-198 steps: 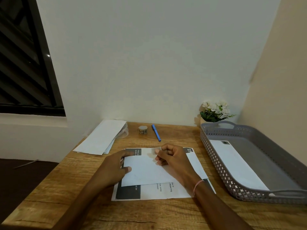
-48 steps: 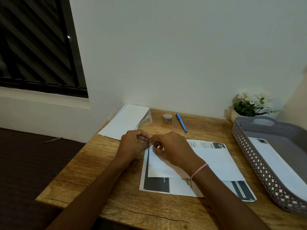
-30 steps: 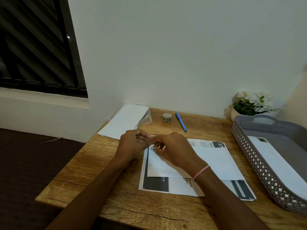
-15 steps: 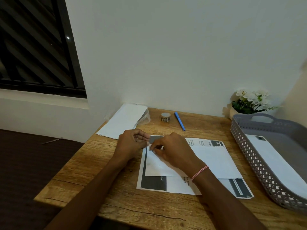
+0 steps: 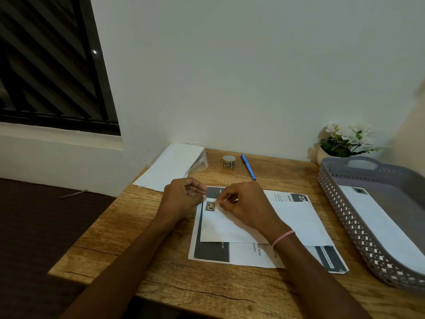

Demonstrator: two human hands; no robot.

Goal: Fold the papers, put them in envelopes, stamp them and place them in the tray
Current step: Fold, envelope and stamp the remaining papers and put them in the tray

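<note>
A white envelope [image 5: 257, 224] lies on a printed sheet of paper [image 5: 211, 252] in the middle of the wooden table [image 5: 142, 226]. A small brown stamp [image 5: 210, 206] sits at the envelope's upper left corner. My right hand [image 5: 246, 206] has its fingers curled, and thumb and forefinger pinch the stamp's right edge. My left hand [image 5: 184, 199] is just left of the stamp, fingers curled with the thumb against the forefinger; whether it holds anything is hidden. The grey plastic tray [image 5: 340, 210] at the right holds one stamped envelope [image 5: 379, 224].
A stack of blank envelopes [image 5: 170, 166] lies at the back left. A stamp roll [image 5: 229, 161] and a blue pen [image 5: 248, 167] lie near the wall. A pot of white flowers [image 5: 345, 141] stands behind the tray. The table's left edge drops to dark floor.
The grey strip that both hands held between them half a second ago is gone. The stamp now lies face up on the envelope's corner. The hands have moved slightly apart.
</note>
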